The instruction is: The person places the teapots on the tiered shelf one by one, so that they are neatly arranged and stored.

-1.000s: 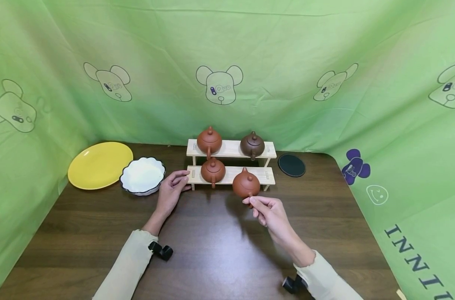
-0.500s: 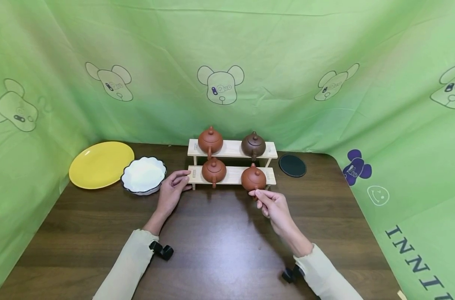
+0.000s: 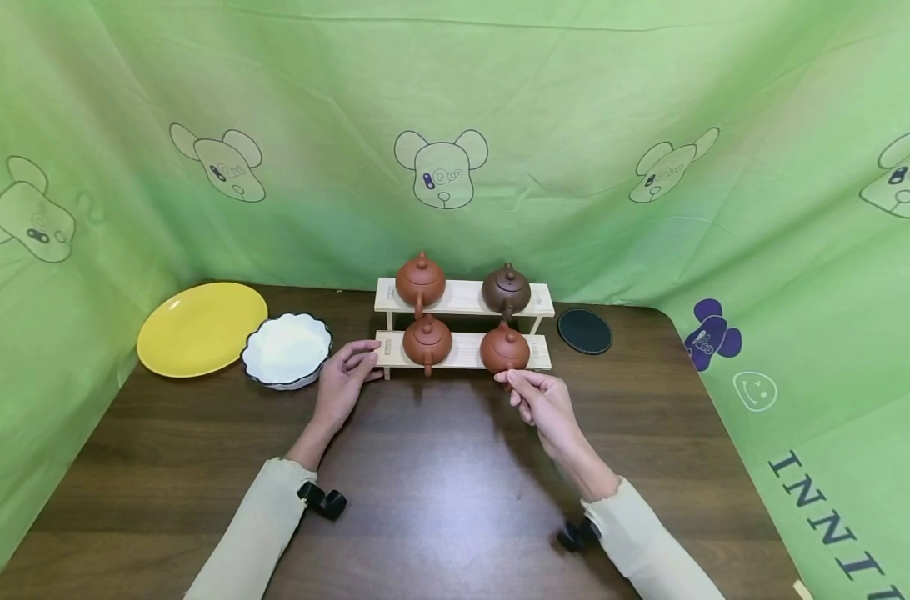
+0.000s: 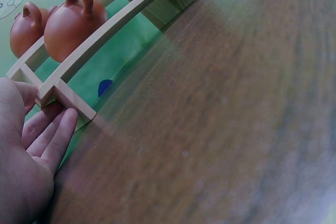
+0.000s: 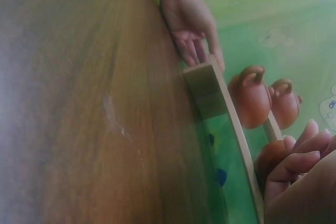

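Note:
A reddish-brown clay teapot [image 3: 504, 348] is at the right of the lower shelf of a two-tier wooden stand [image 3: 466, 350]. My right hand [image 3: 541, 404] pinches its handle between thumb and fingers; in the right wrist view those fingers hide part of the pot. My left hand [image 3: 344, 379] grips the lower shelf's left end. In the left wrist view its thumb is at the shelf end and its fingers lie by the leg. A second reddish teapot [image 3: 427, 341] sits on the lower shelf, with another reddish teapot [image 3: 421, 282] and a dark brown teapot [image 3: 506, 290] on the upper one.
Left of the stand are a white scalloped bowl [image 3: 287, 350] and a yellow oval plate [image 3: 202, 329]. A black round coaster [image 3: 584, 332] lies to the right. Behind the wooden table [image 3: 440, 492] hangs a green printed cloth [image 3: 440, 83].
My right hand has moved the teapot from in front of the lower shelf back and slightly right, onto the shelf's right part. My left hand has kept its grip on the stand.

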{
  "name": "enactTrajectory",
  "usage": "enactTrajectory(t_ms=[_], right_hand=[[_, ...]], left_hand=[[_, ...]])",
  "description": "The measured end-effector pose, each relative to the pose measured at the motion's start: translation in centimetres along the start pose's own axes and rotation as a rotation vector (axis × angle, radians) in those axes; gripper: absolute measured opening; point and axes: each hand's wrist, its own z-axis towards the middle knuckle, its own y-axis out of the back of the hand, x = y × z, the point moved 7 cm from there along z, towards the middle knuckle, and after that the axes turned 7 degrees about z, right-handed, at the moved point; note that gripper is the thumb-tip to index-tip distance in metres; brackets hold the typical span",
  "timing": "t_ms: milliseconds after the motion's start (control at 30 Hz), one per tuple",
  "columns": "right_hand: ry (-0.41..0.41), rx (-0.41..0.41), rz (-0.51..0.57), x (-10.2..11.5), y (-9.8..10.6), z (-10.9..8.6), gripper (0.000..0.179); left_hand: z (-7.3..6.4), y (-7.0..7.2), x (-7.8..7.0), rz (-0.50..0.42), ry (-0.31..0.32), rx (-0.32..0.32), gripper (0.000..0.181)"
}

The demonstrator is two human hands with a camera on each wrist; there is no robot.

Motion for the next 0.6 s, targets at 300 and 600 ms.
enactTrajectory(t_ms=[300, 600], right_hand=[[0.006, -0.005, -0.012, 0.1, -0.4, 0.9, 0.022], [0.013, 0.011, -0.005, 0.3, -1.2, 1.2, 0.024]], left_hand=[[0.0, 0.0, -0.1, 0.007, 0.008, 0.005, 0.027], [0.0, 0.0, 0.1, 0.002, 0.013, -0.002, 0.027]])
